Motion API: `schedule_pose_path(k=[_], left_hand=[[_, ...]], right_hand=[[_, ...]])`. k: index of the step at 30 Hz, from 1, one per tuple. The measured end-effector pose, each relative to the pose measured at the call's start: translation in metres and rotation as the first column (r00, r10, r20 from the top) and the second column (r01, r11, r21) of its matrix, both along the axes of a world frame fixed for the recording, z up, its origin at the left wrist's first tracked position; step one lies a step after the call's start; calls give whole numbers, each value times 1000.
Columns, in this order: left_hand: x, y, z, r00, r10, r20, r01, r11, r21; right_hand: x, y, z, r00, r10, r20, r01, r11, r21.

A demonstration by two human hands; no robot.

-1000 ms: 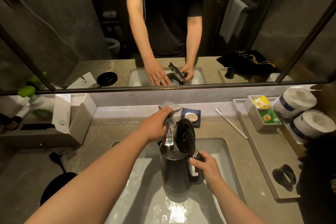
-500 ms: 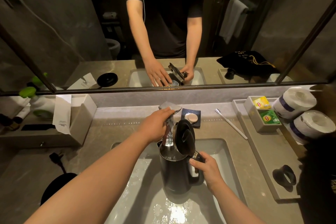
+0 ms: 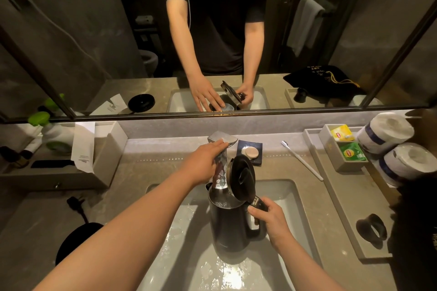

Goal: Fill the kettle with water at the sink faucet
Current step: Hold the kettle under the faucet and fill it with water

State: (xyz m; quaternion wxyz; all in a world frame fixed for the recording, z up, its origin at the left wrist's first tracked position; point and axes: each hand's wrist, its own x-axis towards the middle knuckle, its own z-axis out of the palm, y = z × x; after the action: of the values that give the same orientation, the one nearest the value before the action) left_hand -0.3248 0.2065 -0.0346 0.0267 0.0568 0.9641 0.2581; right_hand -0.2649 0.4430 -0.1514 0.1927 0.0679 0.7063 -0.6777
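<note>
A dark grey kettle (image 3: 230, 227) stands upright over the white sink basin (image 3: 286, 198), its black lid (image 3: 242, 176) hinged up. My right hand (image 3: 270, 218) grips the kettle's handle. A flat chrome faucet (image 3: 221, 163) reaches over the kettle's mouth, and a broad sheet of water runs from it into the kettle. My left hand (image 3: 203, 162) rests on the faucet's lever at the top, fingers laid over it. Water glints inside the kettle's opening.
The kettle's black base (image 3: 75, 241) and plug lie on the counter at left. A soap dish (image 3: 250, 152) and toothbrush (image 3: 301, 159) sit behind the sink. At right a grey tray (image 3: 343, 198) holds tea bags, toilet rolls and a black ring. A mirror spans the wall.
Almost nothing has moved. Both hands hold their places while water keeps running into the kettle.
</note>
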Motion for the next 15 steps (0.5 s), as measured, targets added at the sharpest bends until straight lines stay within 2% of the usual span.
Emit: schedule_pose_path(k=[12,15], left_hand=[[6,3,2,1000,-1,31,0,999,40],[7,4,4,1000,-10,29,10,1000,11]], right_hand=[[0,-1,-4,1000,3,-3,-3,1000,29],[0,-1,-3,1000,8,-4,-7,1000,26]])
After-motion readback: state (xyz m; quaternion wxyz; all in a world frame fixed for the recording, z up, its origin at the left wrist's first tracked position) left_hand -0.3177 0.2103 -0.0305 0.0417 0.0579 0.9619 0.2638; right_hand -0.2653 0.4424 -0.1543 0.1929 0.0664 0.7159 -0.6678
